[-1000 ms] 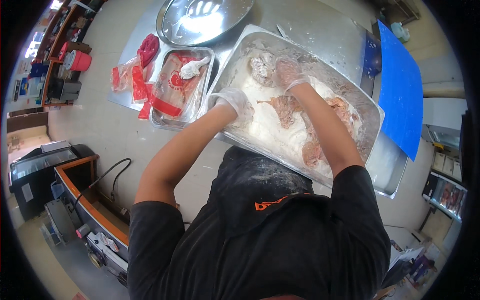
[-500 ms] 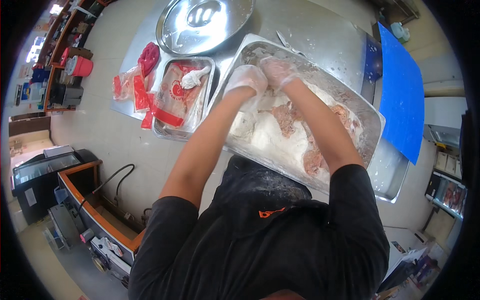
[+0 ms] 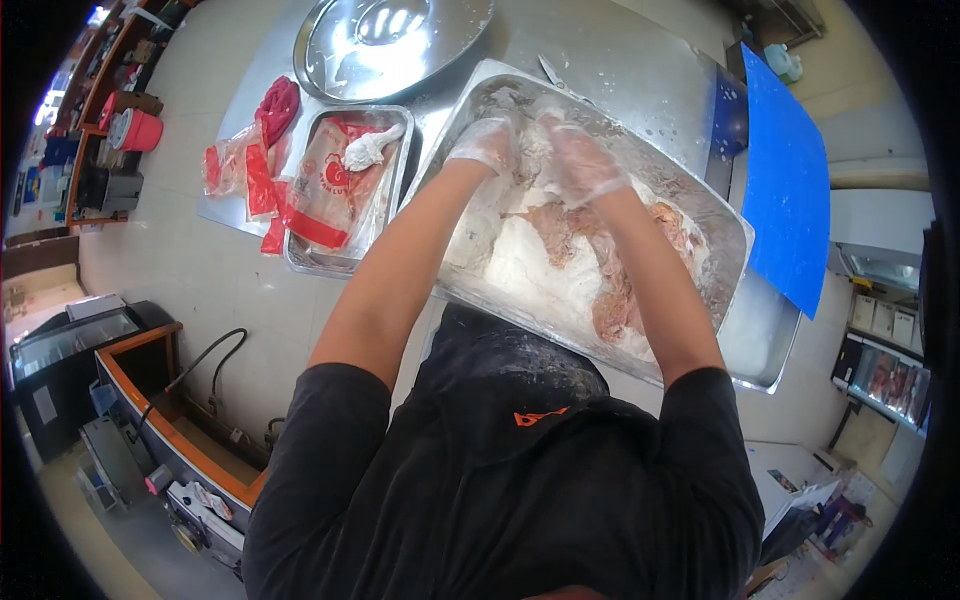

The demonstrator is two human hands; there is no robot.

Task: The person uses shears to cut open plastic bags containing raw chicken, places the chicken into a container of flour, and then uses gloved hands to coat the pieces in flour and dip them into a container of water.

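Observation:
Both my hands wear clear plastic gloves dusted with flour. They are inside a large metal tray (image 3: 745,250) holding white flour (image 3: 520,265) and pieces of raw meat (image 3: 612,310). My left hand (image 3: 490,142) is down in the flour at the tray's far left, its fingertips blending into the white. Just to its right, my right hand (image 3: 583,162) has its fingers stretched forward and partly covered in flour. A flour-coated lump (image 3: 533,155) lies between the hands; its kind does not show clearly.
Left of the large tray, a smaller metal tray (image 3: 398,185) holds a red-printed plastic bag (image 3: 322,195) and a floured drumstick (image 3: 370,148). Behind are a round metal lid (image 3: 345,60) and scissors (image 3: 555,75). A red cloth (image 3: 277,108) lies far left; a blue panel (image 3: 790,190) stands right.
My hands have moved apart from their close position, the right one shifting right and toward me. The floured lump between them now shows. The whole view has shifted slightly.

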